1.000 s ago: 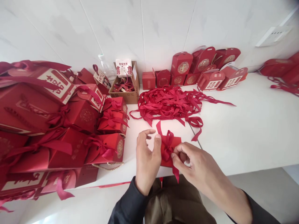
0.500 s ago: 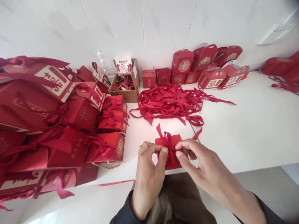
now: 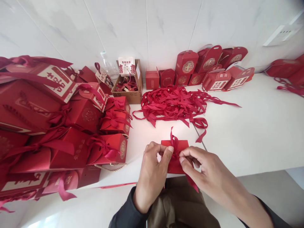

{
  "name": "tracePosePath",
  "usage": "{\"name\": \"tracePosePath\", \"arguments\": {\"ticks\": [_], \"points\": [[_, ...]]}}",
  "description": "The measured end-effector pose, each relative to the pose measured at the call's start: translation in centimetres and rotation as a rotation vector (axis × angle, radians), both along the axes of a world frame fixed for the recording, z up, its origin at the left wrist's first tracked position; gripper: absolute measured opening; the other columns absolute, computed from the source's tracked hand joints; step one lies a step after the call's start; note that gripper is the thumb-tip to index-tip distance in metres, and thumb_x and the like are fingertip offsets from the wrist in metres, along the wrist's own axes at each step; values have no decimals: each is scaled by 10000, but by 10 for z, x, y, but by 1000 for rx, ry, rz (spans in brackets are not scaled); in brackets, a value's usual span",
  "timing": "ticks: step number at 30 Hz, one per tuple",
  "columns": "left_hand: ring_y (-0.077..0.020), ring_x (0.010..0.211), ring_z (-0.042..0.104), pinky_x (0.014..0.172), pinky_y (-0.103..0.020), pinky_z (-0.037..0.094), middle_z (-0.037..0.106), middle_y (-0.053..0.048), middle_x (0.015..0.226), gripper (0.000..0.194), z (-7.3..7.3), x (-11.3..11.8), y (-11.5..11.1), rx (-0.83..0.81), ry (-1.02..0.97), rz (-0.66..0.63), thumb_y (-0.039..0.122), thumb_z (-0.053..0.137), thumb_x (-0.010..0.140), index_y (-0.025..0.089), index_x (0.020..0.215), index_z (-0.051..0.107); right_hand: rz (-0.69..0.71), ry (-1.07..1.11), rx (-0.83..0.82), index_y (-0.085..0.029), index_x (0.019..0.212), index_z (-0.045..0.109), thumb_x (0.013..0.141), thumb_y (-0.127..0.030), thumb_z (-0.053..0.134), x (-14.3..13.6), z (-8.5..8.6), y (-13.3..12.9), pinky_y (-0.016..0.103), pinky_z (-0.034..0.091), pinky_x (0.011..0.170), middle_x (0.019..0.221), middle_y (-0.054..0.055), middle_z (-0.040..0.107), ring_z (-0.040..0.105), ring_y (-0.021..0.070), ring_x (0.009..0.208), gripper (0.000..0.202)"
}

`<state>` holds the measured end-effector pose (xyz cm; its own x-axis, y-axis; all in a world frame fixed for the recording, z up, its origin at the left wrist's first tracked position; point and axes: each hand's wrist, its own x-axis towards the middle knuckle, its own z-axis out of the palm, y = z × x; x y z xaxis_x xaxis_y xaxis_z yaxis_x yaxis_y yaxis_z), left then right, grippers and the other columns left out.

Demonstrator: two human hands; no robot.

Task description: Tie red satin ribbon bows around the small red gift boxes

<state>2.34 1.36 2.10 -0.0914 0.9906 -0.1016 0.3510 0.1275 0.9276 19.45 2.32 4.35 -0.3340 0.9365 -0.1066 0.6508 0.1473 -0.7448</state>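
A small red gift box [image 3: 181, 145] sits at the table's front edge, close to my body. A dark red ribbon [image 3: 174, 142] is looped and knotted on its top; one end stands up and another hangs over the front edge below my right hand. My left hand [image 3: 155, 167] pinches the ribbon between thumb and forefinger at the knot's left side. From the right, my right hand [image 3: 205, 167] pinches the ribbon with thumb and fingertips. The knot itself is partly hidden between my fingers.
Behind the box lies a heap of loose red ribbons [image 3: 174, 106]. Finished-looking boxes with bows [image 3: 108, 147] are stacked at left. A cardboard box [image 3: 129, 96] stands near the wall, with more red boxes [image 3: 187, 65] right of it. The white table [image 3: 249, 133] extends right.
The box sits slightly farther right in view. My right thumb and fingers have closed together on the ribbon, and a ribbon end now hangs over the table's front edge.
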Motion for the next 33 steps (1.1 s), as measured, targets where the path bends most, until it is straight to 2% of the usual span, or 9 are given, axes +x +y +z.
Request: {"name": "tracePosePath", "arguments": {"ticks": [3, 7, 10, 15, 20, 24, 26, 30, 33], "points": [[-205, 780, 463, 786, -368, 339, 508, -11, 728, 428, 3, 0, -2, 15, 52, -22, 468, 481, 995, 209, 659, 536, -5, 22, -33, -248, 824, 623, 972, -346, 483, 2, 2, 0, 300, 415, 564, 687, -24, 605, 504, 166, 586, 226], [-222, 863, 497, 850, -390, 340, 597, -33, 839, 310, 11, -3, -10, -21, 96, -107, 426, 534, 964, 217, 791, 684, -16, 54, -72, -248, 837, 616, 989, -369, 466, 3, 2, 1, 295, 415, 569, 741, -16, 646, 519, 166, 613, 245], [-218, 859, 505, 822, -370, 358, 608, -33, 842, 264, 15, -5, -12, -88, -32, -133, 400, 568, 939, 221, 828, 726, -15, 74, -98, -248, 827, 605, 985, -365, 476, 3, 0, 2, 288, 404, 560, 773, -13, 668, 530, 163, 627, 235], [-194, 830, 496, 817, -346, 383, 590, -23, 841, 342, 11, -5, -9, -131, -285, -97, 469, 543, 981, 214, 845, 726, 17, 99, -131, -248, 849, 644, 968, -330, 504, 4, -1, 4, 281, 405, 577, 741, -23, 634, 524, 162, 643, 202], [-196, 843, 455, 839, -352, 364, 526, -22, 816, 402, 11, -5, -13, -127, -311, -98, 503, 530, 986, 202, 740, 631, 8, 139, -187, -243, 857, 662, 971, -364, 530, 6, 0, 6, 288, 418, 621, 769, -16, 663, 534, 167, 669, 212], [-203, 929, 476, 907, -355, 374, 547, -26, 927, 244, 14, -6, -19, -102, -387, -121, 452, 620, 943, 219, 875, 650, -32, 169, -223, -240, 880, 668, 995, -411, 521, 6, 1, 6, 285, 389, 578, 768, -14, 658, 535, 168, 663, 252], [-198, 923, 496, 901, -353, 389, 550, -25, 937, 200, 11, -7, -21, -94, -414, -106, 415, 659, 919, 219, 882, 655, -23, 164, -231, -238, 865, 665, 996, -410, 522, 6, 1, 6, 284, 368, 557, 750, -15, 635, 524, 167, 655, 259], [-192, 871, 521, 854, -351, 412, 567, -28, 892, 239, 2, -5, -21, -122, -457, -21, 432, 663, 920, 204, 850, 647, -1, 155, -208, -237, 812, 624, 983, -356, 535, 7, 1, 5, 280, 398, 586, 724, -24, 591, 519, 163, 653, 226], [-187, 844, 504, 830, -345, 411, 561, -26, 869, 264, 1, -3, -21, -131, -452, 5, 454, 634, 937, 206, 851, 651, 27, 134, -178, -239, 786, 597, 962, -280, 551, 6, 0, 6, 277, 434, 619, 741, -26, 608, 556, 161, 671, 186]]}}
